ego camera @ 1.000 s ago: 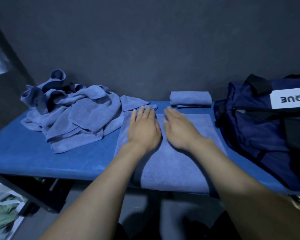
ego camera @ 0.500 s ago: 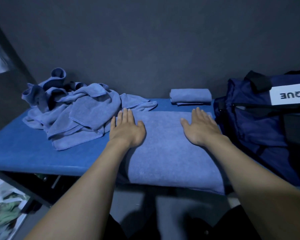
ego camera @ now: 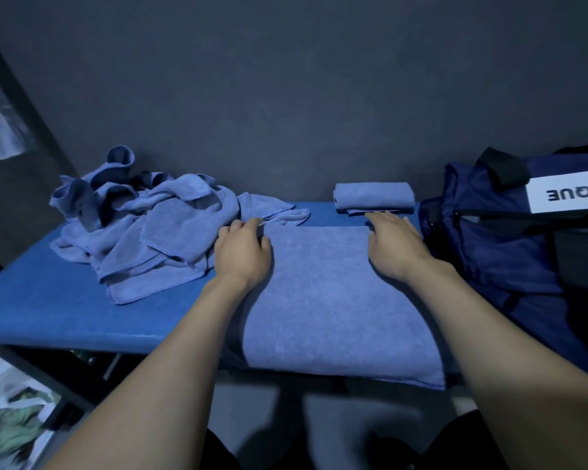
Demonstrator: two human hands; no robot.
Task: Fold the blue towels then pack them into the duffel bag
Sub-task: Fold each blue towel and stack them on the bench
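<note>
A flat blue terry towel (ego camera: 336, 300) lies spread in the middle of the blue padded table (ego camera: 48, 300), and its near end hangs a little over the front edge. The left hand (ego camera: 243, 252) is at the towel's far left corner, with its fingers curled around that corner and gripping it. The right hand (ego camera: 396, 244) is at the towel's far right corner, palm down, and its fingertips bend over the far edge, but it is too hard to see if they pinch the cloth or only press on it. Just behind the right hand, at the back edge of the table, sits a small neatly folded blue towel (ego camera: 374, 197). On the left part of the table is a messy heap of loose blue towels (ego camera: 150, 228), and one of its ends reaches toward the left hand. At the right end of the table stands a dark navy fabric duffel bag (ego camera: 510, 252) with a white label, close beside the flat towel's right side. A dark grey wall (ego camera: 286, 96) rises behind the table.
</note>
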